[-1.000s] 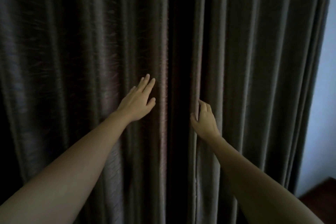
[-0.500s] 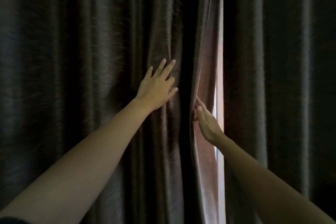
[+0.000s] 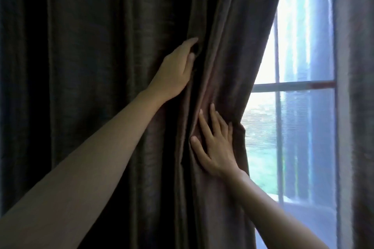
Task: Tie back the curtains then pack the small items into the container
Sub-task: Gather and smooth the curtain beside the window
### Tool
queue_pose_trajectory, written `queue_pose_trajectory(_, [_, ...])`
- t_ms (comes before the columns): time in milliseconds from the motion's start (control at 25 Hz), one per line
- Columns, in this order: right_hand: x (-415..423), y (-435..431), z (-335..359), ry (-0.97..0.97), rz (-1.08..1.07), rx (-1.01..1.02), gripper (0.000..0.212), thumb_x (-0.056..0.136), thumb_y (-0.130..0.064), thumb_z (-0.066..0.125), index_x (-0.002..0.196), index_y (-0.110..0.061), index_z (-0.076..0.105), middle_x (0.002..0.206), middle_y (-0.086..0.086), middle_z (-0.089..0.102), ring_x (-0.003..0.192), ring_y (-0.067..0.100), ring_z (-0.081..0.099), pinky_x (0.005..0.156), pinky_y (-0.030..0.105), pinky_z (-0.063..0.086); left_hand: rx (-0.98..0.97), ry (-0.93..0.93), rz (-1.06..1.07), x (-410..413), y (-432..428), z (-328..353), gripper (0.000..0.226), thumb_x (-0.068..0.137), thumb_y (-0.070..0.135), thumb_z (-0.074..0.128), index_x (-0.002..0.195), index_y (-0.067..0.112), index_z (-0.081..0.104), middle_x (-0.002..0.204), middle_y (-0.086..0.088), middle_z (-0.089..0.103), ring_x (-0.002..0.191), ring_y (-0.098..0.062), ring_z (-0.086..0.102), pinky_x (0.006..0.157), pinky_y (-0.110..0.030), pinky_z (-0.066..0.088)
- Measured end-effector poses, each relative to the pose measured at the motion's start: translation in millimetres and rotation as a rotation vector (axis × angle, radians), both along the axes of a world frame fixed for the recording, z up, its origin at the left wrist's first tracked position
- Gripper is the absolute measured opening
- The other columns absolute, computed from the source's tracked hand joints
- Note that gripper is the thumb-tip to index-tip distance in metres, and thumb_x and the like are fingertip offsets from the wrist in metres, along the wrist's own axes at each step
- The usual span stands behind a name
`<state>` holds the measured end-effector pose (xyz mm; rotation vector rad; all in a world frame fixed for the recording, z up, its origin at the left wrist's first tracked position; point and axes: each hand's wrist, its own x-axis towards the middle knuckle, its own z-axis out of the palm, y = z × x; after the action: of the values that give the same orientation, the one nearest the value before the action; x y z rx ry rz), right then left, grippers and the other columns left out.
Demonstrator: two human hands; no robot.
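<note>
A dark brown left curtain (image 3: 97,66) fills most of the view, its inner edge bunched into folds at the centre. My left hand (image 3: 174,70) reaches into a fold high on that edge, fingers curled into the cloth. Lower down, my right hand (image 3: 214,143) lies flat with fingers spread on the gathered folds, pressing them leftwards. The right curtain (image 3: 356,107) hangs as a narrow strip at the far right. No tie-back, small items or container are visible.
Between the two curtains a bright window (image 3: 293,127) shows, with a horizontal frame bar (image 3: 293,85) and vertical bars behind a mesh screen. Greenery lies outside.
The gap between the curtains has widened from a thin slit to a broad opening. My left hand went from flat on the cloth to gripping a fold; my right hand pushed the edge left.
</note>
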<state>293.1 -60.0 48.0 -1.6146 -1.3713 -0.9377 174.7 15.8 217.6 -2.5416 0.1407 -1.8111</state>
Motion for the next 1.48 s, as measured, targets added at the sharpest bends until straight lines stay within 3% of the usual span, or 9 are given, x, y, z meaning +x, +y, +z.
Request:
queue_pose_trajectory(80, [-9,21,1,-0.011,0.021,0.027,0.068,0.088,-0.066,0.018,0.146,-0.039,-0.003,0.155,-0.006,-0.012,0.144,0.016,-0.001,0.111,0.039,-0.005,-0.114,-0.026,-0.02,-10,-5,10,0.048,0.1,0.031,0.039,0.143,0.009,0.033,0.132,-0.004,0.053,0.116,-0.008,0.051,0.088,0.005,0.029])
queue_pose_trajectory(160, [-19,41,4,-0.003,0.078,0.036,0.067,0.086,-0.068,0.01,0.145,-0.041,-0.008,0.155,-0.007,-0.014,0.143,0.011,-0.009,0.112,0.036,-0.013,-0.081,-0.041,0.117,-15,-11,21,0.062,0.095,0.045,0.046,0.143,0.009,0.031,0.137,-0.006,0.049,0.121,-0.013,0.048,0.099,-0.013,0.035])
queue_pose_trajectory(320, [-46,77,9,0.012,0.213,0.037,0.067,0.086,-0.07,0.01,0.144,-0.043,-0.008,0.156,-0.009,-0.015,0.143,0.007,-0.012,0.111,0.029,-0.019,0.163,-0.192,0.908,-24,-9,35,0.092,0.081,0.056,0.056,0.15,0.014,0.011,0.156,-0.013,0.014,0.138,-0.033,0.023,0.104,-0.052,0.026])
queue_pose_trajectory(480, [-75,122,13,0.005,0.306,0.019,0.068,0.084,-0.073,0.009,0.143,-0.046,-0.01,0.156,-0.01,-0.015,0.143,0.007,-0.013,0.112,0.032,-0.013,0.097,-0.23,0.945,-54,36,44,0.114,0.074,0.052,0.07,0.15,0.019,-0.009,0.157,-0.018,-0.015,0.144,-0.04,-0.009,0.104,-0.072,0.007])
queue_pose_trajectory(1000, [-202,286,46,-0.025,0.607,-0.169,0.071,0.083,-0.068,0.026,0.143,-0.046,-0.004,0.155,-0.011,-0.012,0.145,0.008,-0.007,0.119,0.04,0.006,-0.627,-0.285,0.721,-208,239,65,0.127,0.071,0.039,0.078,0.142,0.035,-0.027,0.151,-0.014,-0.034,0.141,-0.046,-0.013,0.107,-0.071,0.007])
queue_pose_trajectory(1120, [-227,324,53,0.001,0.627,-0.206,0.072,0.082,-0.07,0.027,0.144,-0.047,-0.004,0.159,-0.005,-0.01,0.146,0.016,-0.004,0.117,0.036,0.002,-0.709,-0.288,0.507,-233,277,65,0.123,0.074,0.033,0.076,0.143,0.037,-0.025,0.158,-0.017,-0.007,0.142,-0.04,0.018,0.113,-0.052,0.023])
queue_pose_trajectory(1240, [-250,360,56,0.02,0.629,-0.244,0.072,0.086,-0.064,0.033,0.146,-0.043,-0.001,0.159,-0.003,-0.009,0.146,0.019,-0.003,0.117,0.035,0.001,-0.647,-0.263,0.491,-251,306,61,0.097,0.083,0.027,0.067,0.15,0.024,-0.003,0.149,-0.012,0.037,0.128,-0.029,0.046,0.096,-0.028,0.037])
queue_pose_trajectory(1360, [-270,386,61,0.036,0.602,-0.291,0.07,0.09,-0.059,0.037,0.147,-0.04,0.001,0.159,-0.001,-0.009,0.146,0.022,-0.003,0.119,0.04,0.004,-0.64,-0.262,0.597,-264,324,53,0.061,0.087,0.028,0.061,0.138,0.015,0.031,0.132,-0.013,0.052,0.114,-0.034,0.055,0.083,-0.033,0.043])
queue_pose_trajectory(1480, [-281,398,63,0.037,0.585,-0.397,0.065,0.094,-0.055,0.035,0.148,-0.038,0.002,0.159,-0.004,-0.011,0.146,0.022,-0.005,0.117,0.04,0.004,-0.658,-0.204,0.719,-278,340,50,0.045,0.09,0.029,0.058,0.127,0.007,0.041,0.128,-0.016,0.053,0.114,-0.037,0.054,0.084,-0.035,0.043])
